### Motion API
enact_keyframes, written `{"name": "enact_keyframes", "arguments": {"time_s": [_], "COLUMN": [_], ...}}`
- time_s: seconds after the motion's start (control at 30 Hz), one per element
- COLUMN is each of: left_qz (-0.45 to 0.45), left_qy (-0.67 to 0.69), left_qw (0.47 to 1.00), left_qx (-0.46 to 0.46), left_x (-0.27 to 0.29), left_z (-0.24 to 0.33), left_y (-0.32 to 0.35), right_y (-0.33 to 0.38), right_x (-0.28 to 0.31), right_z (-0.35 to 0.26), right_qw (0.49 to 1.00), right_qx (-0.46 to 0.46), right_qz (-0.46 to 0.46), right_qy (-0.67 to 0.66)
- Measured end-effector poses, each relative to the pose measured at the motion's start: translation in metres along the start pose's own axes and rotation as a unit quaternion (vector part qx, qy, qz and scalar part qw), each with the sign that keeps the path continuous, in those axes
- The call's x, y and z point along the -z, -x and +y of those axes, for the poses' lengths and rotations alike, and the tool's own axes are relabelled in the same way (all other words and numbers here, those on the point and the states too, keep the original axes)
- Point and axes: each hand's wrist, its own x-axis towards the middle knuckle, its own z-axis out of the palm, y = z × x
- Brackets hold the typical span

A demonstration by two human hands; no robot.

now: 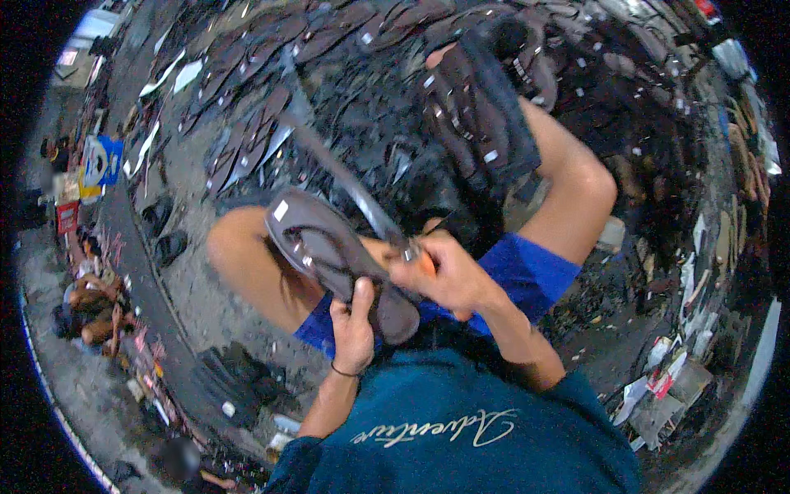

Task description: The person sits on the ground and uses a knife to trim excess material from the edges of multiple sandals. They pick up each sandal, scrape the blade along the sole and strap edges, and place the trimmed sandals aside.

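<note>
We are gripping a dark brown thong sandal [339, 260] in the left hand [354, 331], with the thumb pressing on its upper side. We are holding the sandal above the lap, its white-labelled end pointing away toward the left knee. We are clenching the right hand [451, 273] around the orange handle of a long metal tool [355, 189]. Other sandals [252, 142] are lying on the ground ahead.

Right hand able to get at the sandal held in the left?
Likely yes: the right hand is close beside the sandal with nothing visibly between them, though it grips a long blade by its orange handle.
</note>
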Motion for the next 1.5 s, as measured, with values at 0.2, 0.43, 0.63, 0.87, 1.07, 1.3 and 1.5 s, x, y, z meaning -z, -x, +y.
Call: {"name": "enact_keyframes", "arguments": {"time_s": [0.2,0.43,0.63,0.87,1.07,1.3,1.5], "left_qz": [-0.164,-0.032,-0.075,0.012,-0.047,-0.056,-0.109], "left_qy": [-0.120,-0.670,-0.614,-0.186,0.020,-0.093,-0.151], "left_qw": [0.966,0.710,0.778,0.958,0.994,0.990,0.980], "left_qx": [-0.160,-0.213,-0.108,-0.219,-0.095,-0.091,0.075], "left_x": [-0.094,-0.169,-0.159,-0.181,-0.190,-0.194,-0.174], "left_z": [0.002,-0.049,-0.048,-0.027,-0.004,0.035,0.059], "left_y": [-0.127,-0.246,-0.251,-0.224,-0.175,-0.218,-0.281], "right_y": [0.020,-0.060,-0.095,-0.068,-0.066,-0.029,0.078], "right_x": [0.091,0.130,0.123,0.177,0.198,0.170,0.077], "right_z": [-0.064,0.017,0.045,-0.029,-0.041,-0.027,-0.033], "right_qw": [0.903,0.922,0.874,0.949,0.935,0.883,0.952], "right_qx": [0.015,-0.034,-0.166,-0.132,-0.123,0.034,-0.107], "right_qz": [0.274,0.376,0.297,0.282,0.280,0.463,0.275], "right_qy": [-0.330,0.085,0.346,0.051,-0.182,0.062,0.086]}}
